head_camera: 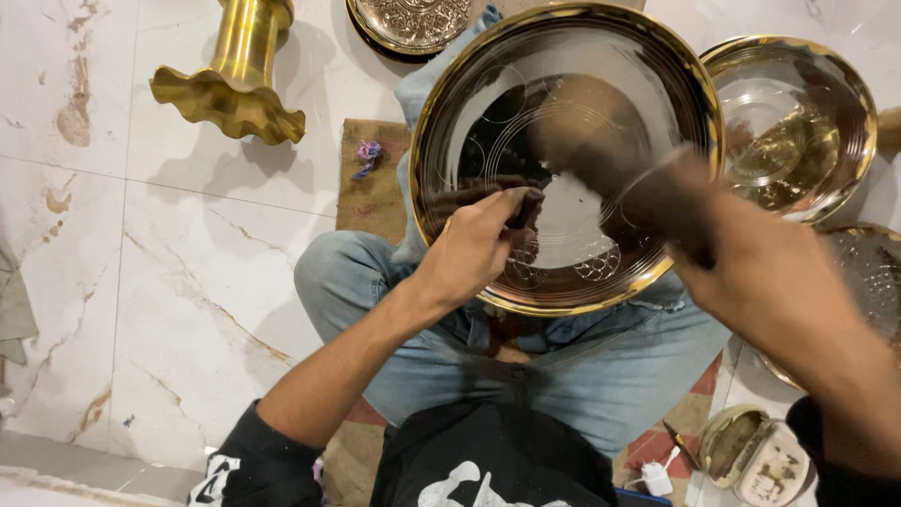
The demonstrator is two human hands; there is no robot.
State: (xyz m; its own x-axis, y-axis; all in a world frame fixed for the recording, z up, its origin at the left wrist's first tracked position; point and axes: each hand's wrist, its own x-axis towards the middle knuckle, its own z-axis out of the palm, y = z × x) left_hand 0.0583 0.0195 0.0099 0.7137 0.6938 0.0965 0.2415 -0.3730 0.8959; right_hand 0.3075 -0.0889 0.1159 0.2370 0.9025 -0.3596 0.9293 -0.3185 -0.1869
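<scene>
sitting cross-legged on a pale marble floor (188,253) in light blue jeans (582,376), with a big round brass tray (563,272) propped on the lap, tilted up so the shiny inside faces the camera. engraved circles and little scalloped patterns across the mirror-like middle, gold rim all round. left hand (474,249) sits at the lower left rim, fingers curled narrow and pinched on something small and dark (521,211) pressed against the tray surface, can't make out what exactly. right hand (676,202) is over the right side of the tray, all motion blur, so can't tell if holding anything or how wide the fingers are. second brass bowl-ish tray (798,122) lying just beside on the right, edges nearly touching, and part of a third one (868,272) peeking out under the right forearm. up top an embossed plate (413,23) half out of frame, and a fluted brass stand (235,80) lying on its side, well apart to the upper left. brown mat (375,178) under the knees with a scrap of purple thread (368,155) on it. bottom right: open round tin (751,455) of some paste, lid off beside it, plus a small white bottle (657,477) near it.
</scene>
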